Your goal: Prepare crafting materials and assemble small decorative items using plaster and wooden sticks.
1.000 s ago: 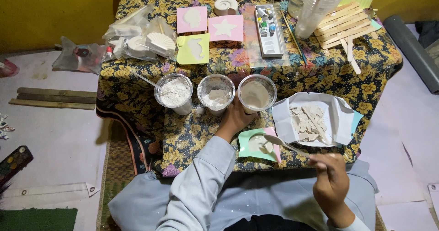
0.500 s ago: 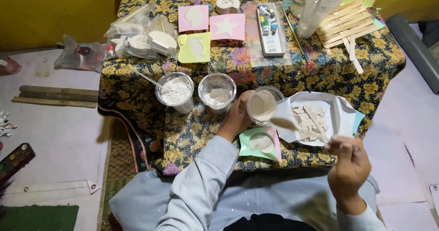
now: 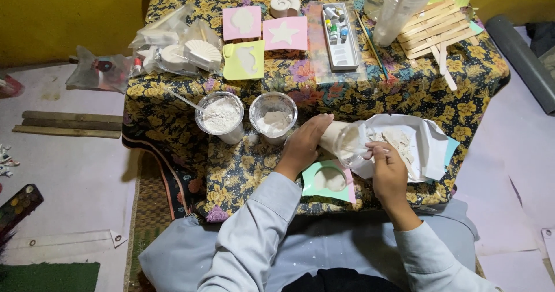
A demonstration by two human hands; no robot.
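Left hand point(image 3: 304, 146) around tilted cup point(image 3: 342, 140)

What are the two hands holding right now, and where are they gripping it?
The left hand grips the side wall of a tilted clear plastic cup. The right hand is at its mouth; whether it holds something cannot be told.

Soft, even indoor light falls from overhead, a little warm against the yellow wall at the far left. Shadows are faint and short; the darkest lies under the near left edge of the floral tablecloth point(image 3: 173, 104). The clear cups and plastic bags catch only mild glare. The centre is fairly sharp, though the right hand point(image 3: 388, 167) shows slight motion blur, and edges bend a little outward
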